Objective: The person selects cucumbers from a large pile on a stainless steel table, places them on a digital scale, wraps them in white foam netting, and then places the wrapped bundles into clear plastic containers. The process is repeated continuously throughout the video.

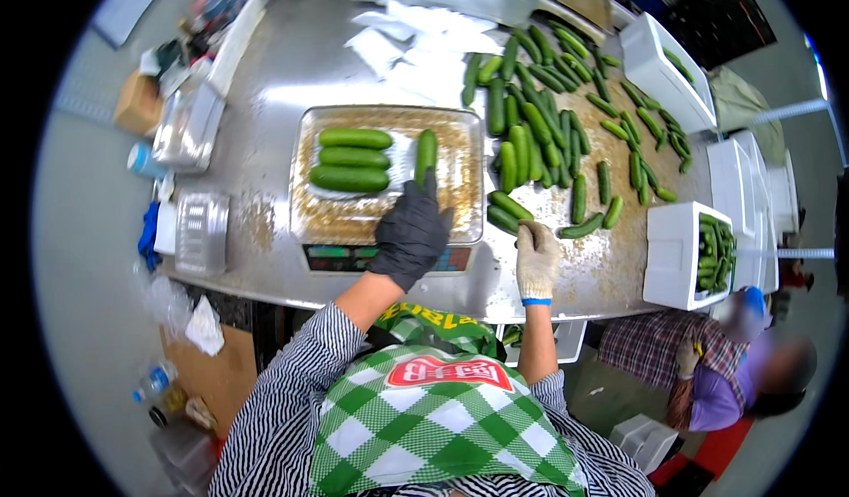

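Observation:
A metal weighing tray sits on a digital scale in front of me. Three cucumbers lie side by side over a white pad at its left. My left hand, in a black glove, is on the lower end of another cucumber, which points away from me; its near end is hidden under the fingers. My right hand, in a knit glove, has its fingertips at the ends of two cucumbers just right of the tray. Whether it grips one cannot be told.
A large pile of cucumbers spreads across the steel table. White sheets lie behind the tray. Foam boxes line the right edge. Clear plastic containers stand at left. Another person is at lower right.

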`<move>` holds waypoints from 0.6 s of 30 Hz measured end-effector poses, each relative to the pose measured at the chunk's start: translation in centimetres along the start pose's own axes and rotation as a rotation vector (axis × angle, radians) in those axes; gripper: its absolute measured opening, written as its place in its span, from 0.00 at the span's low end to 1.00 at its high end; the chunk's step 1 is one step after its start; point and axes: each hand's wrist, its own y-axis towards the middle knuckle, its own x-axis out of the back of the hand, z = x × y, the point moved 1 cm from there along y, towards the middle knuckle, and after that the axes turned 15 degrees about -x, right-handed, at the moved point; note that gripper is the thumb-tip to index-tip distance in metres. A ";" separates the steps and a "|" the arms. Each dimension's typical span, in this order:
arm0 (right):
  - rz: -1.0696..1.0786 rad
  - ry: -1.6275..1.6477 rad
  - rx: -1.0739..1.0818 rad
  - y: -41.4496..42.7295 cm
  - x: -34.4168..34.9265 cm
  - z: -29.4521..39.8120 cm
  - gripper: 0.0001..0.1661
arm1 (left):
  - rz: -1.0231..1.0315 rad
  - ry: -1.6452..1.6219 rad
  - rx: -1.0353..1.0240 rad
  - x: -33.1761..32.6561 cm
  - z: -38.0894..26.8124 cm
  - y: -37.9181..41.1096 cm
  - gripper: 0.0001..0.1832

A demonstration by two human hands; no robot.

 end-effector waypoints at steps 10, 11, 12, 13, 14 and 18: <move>-0.145 -0.361 0.157 11.6 -3.1 3.0 0.18 | 0.207 0.243 0.203 -0.7 0.8 3.8 0.39; -0.147 -0.406 0.173 12.8 -4.0 3.9 0.20 | 0.189 0.251 0.206 -0.8 1.0 3.7 0.39; -0.111 -0.413 0.165 14.0 -4.8 4.8 0.26 | 0.168 0.253 0.202 -0.9 1.0 4.0 0.39; -0.096 -0.467 0.138 14.1 -5.1 5.1 0.29 | 0.197 0.231 0.241 -0.7 0.7 4.2 0.39; -0.081 -0.520 0.111 14.0 -5.2 5.3 0.31 | 0.226 0.210 0.280 -0.4 0.3 4.4 0.39; -0.093 -0.612 0.108 12.3 -6.3 4.2 0.39 | 0.251 0.199 0.357 -0.7 0.1 4.1 0.41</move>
